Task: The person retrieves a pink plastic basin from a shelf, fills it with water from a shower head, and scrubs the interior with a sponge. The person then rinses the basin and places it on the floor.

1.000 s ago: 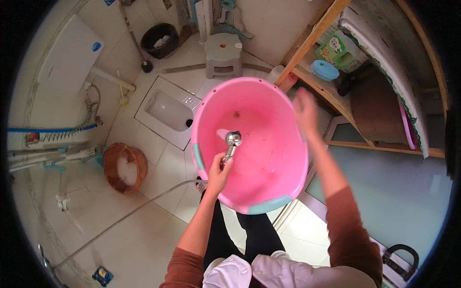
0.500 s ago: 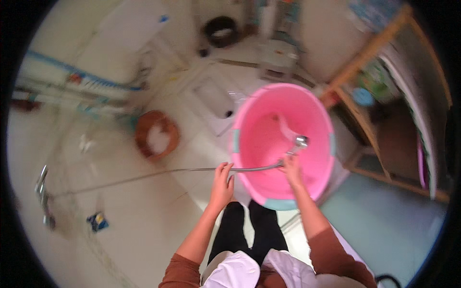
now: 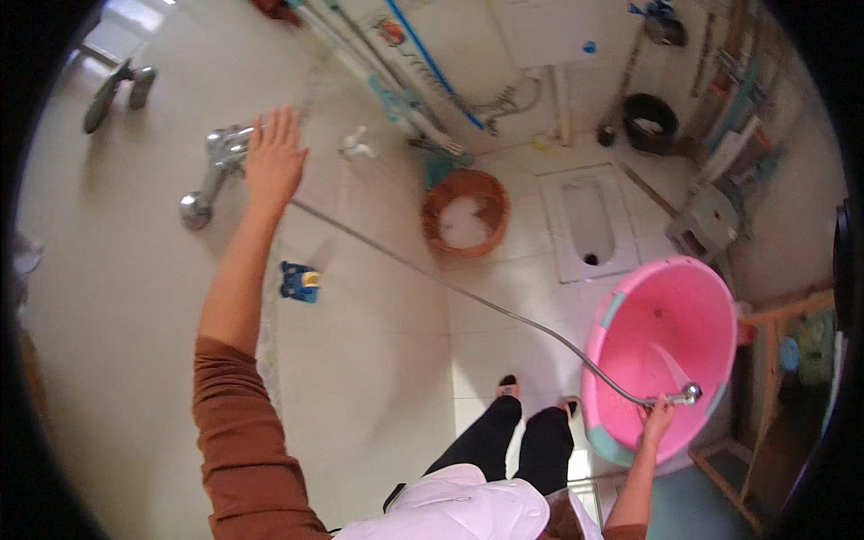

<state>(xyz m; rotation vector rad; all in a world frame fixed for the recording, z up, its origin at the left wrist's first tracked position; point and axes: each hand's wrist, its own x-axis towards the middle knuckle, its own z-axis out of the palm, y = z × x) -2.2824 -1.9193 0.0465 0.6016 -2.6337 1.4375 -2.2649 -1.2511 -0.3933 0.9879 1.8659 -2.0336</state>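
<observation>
My left hand [image 3: 274, 166] reaches up to the chrome wall tap [image 3: 216, 171]. Its fingers are stretched out over the tap's upper part, which they partly cover; firm contact is hard to make out. At the lower right, my right hand [image 3: 658, 418] is closed round the handle of a hand shower [image 3: 690, 393], held over the pink tub [image 3: 601, 360]. A pale stream comes from its head and falls into the tub. From the tap side, a grey metal hose [image 3: 490, 306] runs across to the shower handle.
A brown basin [image 3: 498, 216] with whitish contents stands on the floor by the wall. Beyond lies a squat toilet [image 3: 587, 220], with a plastic stool [image 3: 706, 220] beside it. A wooden-framed shelf [image 3: 769, 360] is at the right. Blue holder [image 3: 295, 282] hangs on the wall.
My left hand has gone from the hose to the wall tap. The view has swung left, so the tub sits farther right. The right hand still holds the running hand shower.
</observation>
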